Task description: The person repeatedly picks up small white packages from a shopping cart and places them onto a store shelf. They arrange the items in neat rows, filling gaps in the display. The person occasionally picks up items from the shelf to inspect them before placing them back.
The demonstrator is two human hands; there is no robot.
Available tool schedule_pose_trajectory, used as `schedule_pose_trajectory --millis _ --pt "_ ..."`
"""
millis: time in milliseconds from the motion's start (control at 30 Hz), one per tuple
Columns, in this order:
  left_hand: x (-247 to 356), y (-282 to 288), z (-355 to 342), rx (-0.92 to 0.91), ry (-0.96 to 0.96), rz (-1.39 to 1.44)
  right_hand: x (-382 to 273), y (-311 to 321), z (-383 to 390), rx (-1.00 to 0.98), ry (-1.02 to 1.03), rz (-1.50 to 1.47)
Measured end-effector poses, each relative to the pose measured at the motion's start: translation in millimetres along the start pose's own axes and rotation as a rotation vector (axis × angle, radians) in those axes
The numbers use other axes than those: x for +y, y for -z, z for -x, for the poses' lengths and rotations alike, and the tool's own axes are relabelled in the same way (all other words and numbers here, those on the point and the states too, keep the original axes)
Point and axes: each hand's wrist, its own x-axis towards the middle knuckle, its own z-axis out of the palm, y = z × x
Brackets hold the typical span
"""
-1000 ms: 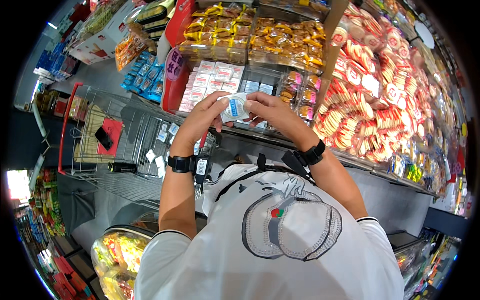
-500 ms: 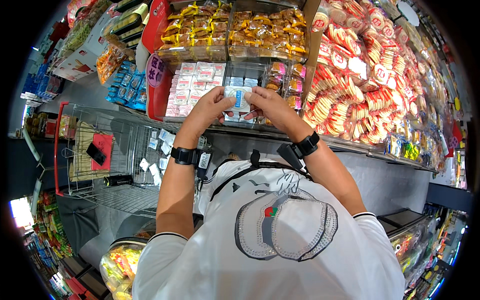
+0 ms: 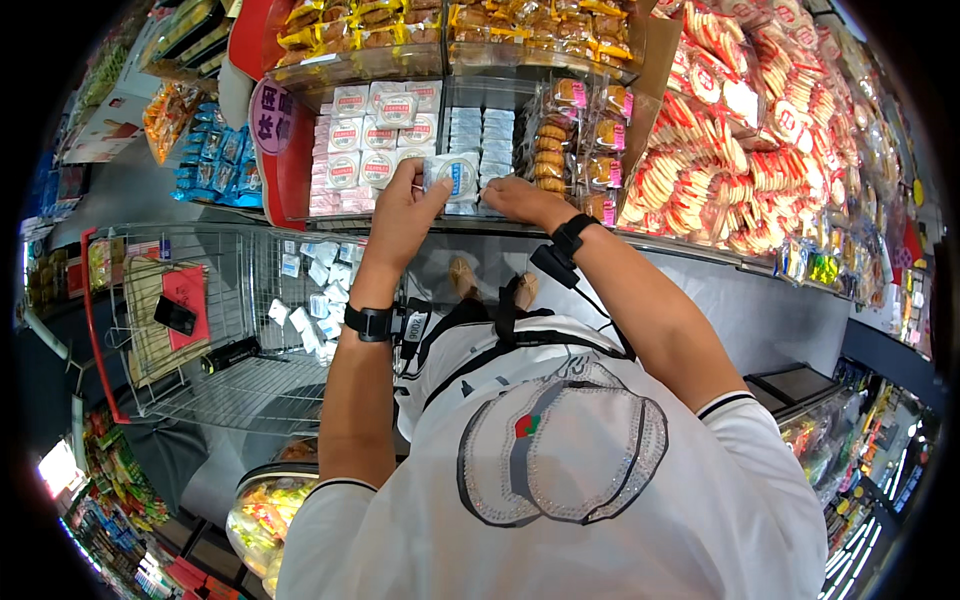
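My left hand [image 3: 405, 215] grips a small square white packet [image 3: 452, 178] with a blue label, thumb across its front. It is raised over the front edge of a display bin. Beside it, my right hand [image 3: 525, 203] reaches to the compartment of stacked pale-blue packets [image 3: 482, 135]. Its fingers are curled together low at the stack's front; what they hold, if anything, is hidden. Left of that stack lie white packets with red print [image 3: 362, 135], pink-sided ones among them. On its right are clear packs of round brown cookies [image 3: 551, 150].
A wire shopping cart [image 3: 215, 395] with a red handle stands at left, holding several white packets [image 3: 318, 300], a phone [image 3: 175, 316], a red folder [image 3: 190, 290] and a black cylinder [image 3: 230, 355]. Bagged round crackers [image 3: 715, 130] heap up at right. Yellow-wrapped snacks [image 3: 360, 30] fill the back.
Both hands were together on the white packet. My right hand has let go and moved down to the blue stack; the left keeps the packet, slightly further left.
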Motion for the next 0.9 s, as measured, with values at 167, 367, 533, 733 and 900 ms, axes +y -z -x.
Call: schedule_pose_trajectory --millis 167,367,533,733,900 --pt "-10.1 2.8 -6.4 0.03 -0.016 0.056 12.4 -19.1 -23.5 -0.153 -0.118 0.011" --pt "-31.4 4.1 -12.8 0.009 0.002 0.085 31.3 -38.5 -45.9 -0.253 -0.074 0.095" --pt "-40.2 -1.6 -16.1 0.032 -0.07 -0.155 30.3 -48.3 -48.0 -0.204 -0.272 0.03" --pt "-44.7 -19.4 -15.3 0.098 -0.342 -0.618 44.2 -31.5 -52.1 -0.234 -0.491 -0.388" --pt "-63.6 -33.9 -18.6 -0.016 -0.402 -0.861 20.5 -17.9 -37.2 -0.08 -0.652 -0.66"
